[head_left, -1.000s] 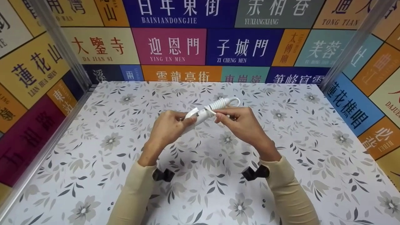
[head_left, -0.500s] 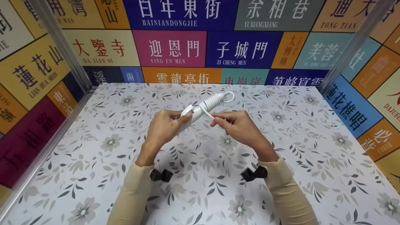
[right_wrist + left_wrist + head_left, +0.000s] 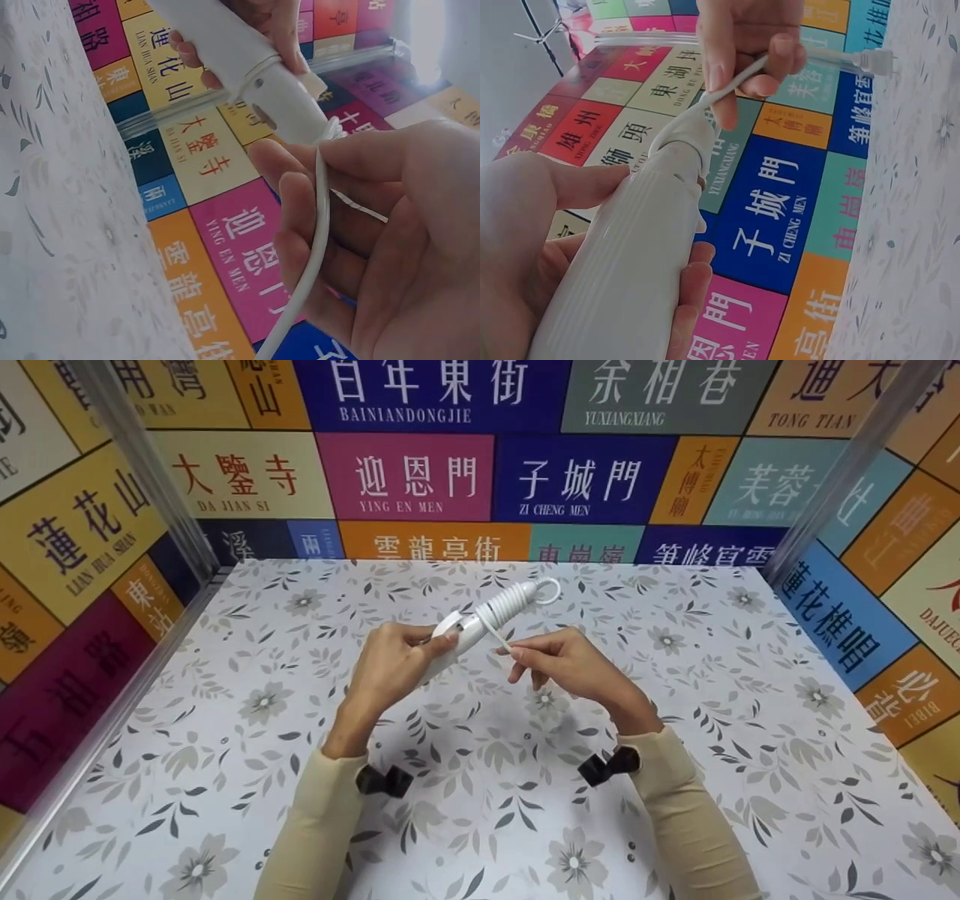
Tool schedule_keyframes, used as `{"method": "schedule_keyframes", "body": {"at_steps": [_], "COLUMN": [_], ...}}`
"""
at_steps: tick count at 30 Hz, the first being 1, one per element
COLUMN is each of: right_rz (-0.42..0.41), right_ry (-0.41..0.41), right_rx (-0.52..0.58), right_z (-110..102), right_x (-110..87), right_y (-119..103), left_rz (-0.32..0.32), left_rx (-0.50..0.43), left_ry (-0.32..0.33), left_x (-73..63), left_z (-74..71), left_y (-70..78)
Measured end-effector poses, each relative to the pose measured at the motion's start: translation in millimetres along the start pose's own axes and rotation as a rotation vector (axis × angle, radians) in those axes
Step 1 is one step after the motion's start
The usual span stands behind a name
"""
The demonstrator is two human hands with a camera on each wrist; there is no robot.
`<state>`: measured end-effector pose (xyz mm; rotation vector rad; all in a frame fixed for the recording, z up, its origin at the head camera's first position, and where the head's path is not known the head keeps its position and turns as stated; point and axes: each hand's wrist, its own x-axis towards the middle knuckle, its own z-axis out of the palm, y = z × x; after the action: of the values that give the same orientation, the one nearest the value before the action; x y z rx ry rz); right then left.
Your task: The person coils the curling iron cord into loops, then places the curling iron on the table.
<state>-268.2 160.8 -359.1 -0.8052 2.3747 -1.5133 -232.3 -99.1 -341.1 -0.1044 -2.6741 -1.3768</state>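
Observation:
A white corded appliance [image 3: 471,633] with a long smooth body is held above the table, slanting up to the right. My left hand [image 3: 396,660] grips its thicker end, thumb on top and fingers underneath. White cord [image 3: 508,601] is wound in several turns round the narrow end, with a loop sticking out past the tip. Between thumb and index finger, my right hand [image 3: 566,660] pinches a short stretch of cord that runs down from the turns. In the right wrist view, this cord [image 3: 319,225] passes across the curled fingers. A plug [image 3: 875,62] shows beyond the right hand in the left wrist view.
The table [image 3: 480,810] has a white cover with grey flowers and leaves. Coloured panels with Chinese lettering [image 3: 405,476] stand behind it and at both sides. Clear corner posts [image 3: 154,472] rise at the back. Black wrist devices [image 3: 382,781] sit at both cuffs.
My right hand has moved down from the turns, and more cord now stretches between them and its fingertips. The appliance has shifted slightly left and tilts more steeply. My left hand keeps its grip.

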Motion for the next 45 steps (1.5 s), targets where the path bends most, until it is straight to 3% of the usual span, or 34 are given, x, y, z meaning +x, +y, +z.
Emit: {"method": "schedule_keyframes", "body": {"at_steps": [10, 17, 25, 33, 36, 40, 45], "right_rz": [0.068, 0.065, 0.125, 0.236, 0.184, 0.02, 0.202], "right_ry": [-0.044, -0.086, -0.079, 0.096, 0.146, 0.155, 0.149], "right_rx": [-0.021, -0.038, -0.07, -0.072, -0.039, -0.057, -0.083], "right_z": [-2.8, -2.5, -4.8, -7.8, -8.4, -11.2, -14.9], "right_x": [9.9, 16.1, 19.1, 18.8, 17.8, 14.0, 11.3], "right_y": [23.0, 40.2, 56.6, 61.2, 60.4, 53.2, 43.7], "left_rz": [0.011, -0.003, -0.004, 0.134, 0.172, 0.23, 0.307], "left_rx": [-0.026, -0.071, -0.12, -0.125, -0.094, -0.042, 0.02], "left_ry": [-0.016, -0.036, -0.109, -0.249, -0.328, -0.419, -0.507], "left_x": [4.2, 4.2, 4.0, 3.4, 2.4, 3.0, 4.6], "left_z": [0.6, 0.3, -4.7, -7.3, -7.4, -5.0, -0.2], "left_y": [-4.7, -4.2, -3.1, -9.9, -12.4, -15.2, -20.6]}}
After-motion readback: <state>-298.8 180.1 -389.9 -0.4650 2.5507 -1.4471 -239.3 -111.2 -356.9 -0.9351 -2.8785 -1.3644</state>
